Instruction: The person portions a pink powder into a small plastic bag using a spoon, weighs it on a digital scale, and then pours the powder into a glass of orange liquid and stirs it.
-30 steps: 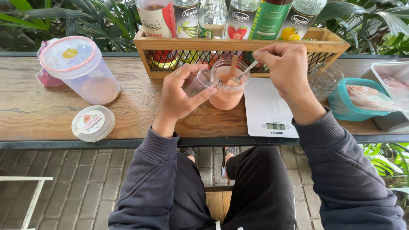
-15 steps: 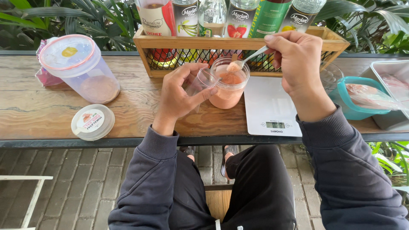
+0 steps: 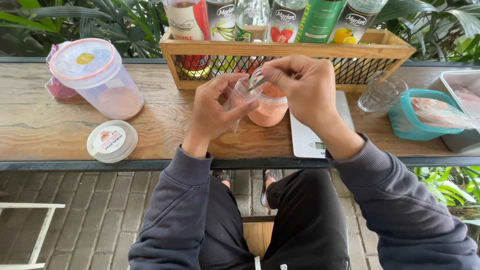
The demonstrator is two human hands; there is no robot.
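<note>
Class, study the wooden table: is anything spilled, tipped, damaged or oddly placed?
Nothing is spilled or damaged. Only the round white lid lies apart on the wooden table, away from the open clear jar of pink powder.

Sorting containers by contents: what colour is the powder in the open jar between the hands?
Pinkish orange powder fills the open jar, seen best in the head view.

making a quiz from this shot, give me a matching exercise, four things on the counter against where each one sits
Things:
1. loose round lid
2. empty drinking glass
3. teal tub
4. big lidded container

Places:
a. far left, beside a pink bag
b. near the counter's front edge, left of the left hand
c. far right, beside a grey tray
d. just right of the wooden crate

Pairs: 1-b, 2-d, 3-c, 4-a
</note>
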